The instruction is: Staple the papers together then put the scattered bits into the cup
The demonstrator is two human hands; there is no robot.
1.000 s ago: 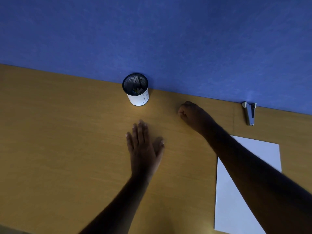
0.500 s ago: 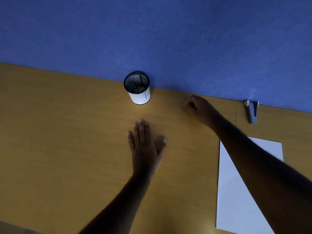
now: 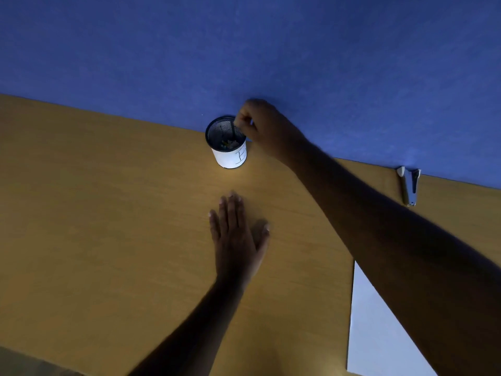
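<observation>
The person is working on the second half of the task, getting the scattered bits into the cup (image 3: 229,143). The right hand (image 3: 264,126) is hanging over the rim of the mesh cup, which is standing at the far edge of the counter (image 3: 108,240) against the blue wall (image 3: 244,50). Its fingers are bunched and pinching something thin and dark that is pointing down into the cup's mouth; I cannot tell exactly what the piece is. A few small coloured bits are already lying at the bottom of the cup.

The left hand (image 3: 235,234) is lying flat on the counter nearer the front, fingers straight, holding nothing. The papers (image 3: 379,335) are sitting by the near right corner, partly hidden under the right forearm, and the stapler (image 3: 409,185) is lying at the far right edge, untouched.

A second ago the right hand was a closed fist down on the counter, to the right of the cup; it is now raised over the opening. The left hand has barely moved.

Next, I would judge, the fingers need to loosen squarely over the mouth so the piece drops inside rather than catching on the rim.
</observation>
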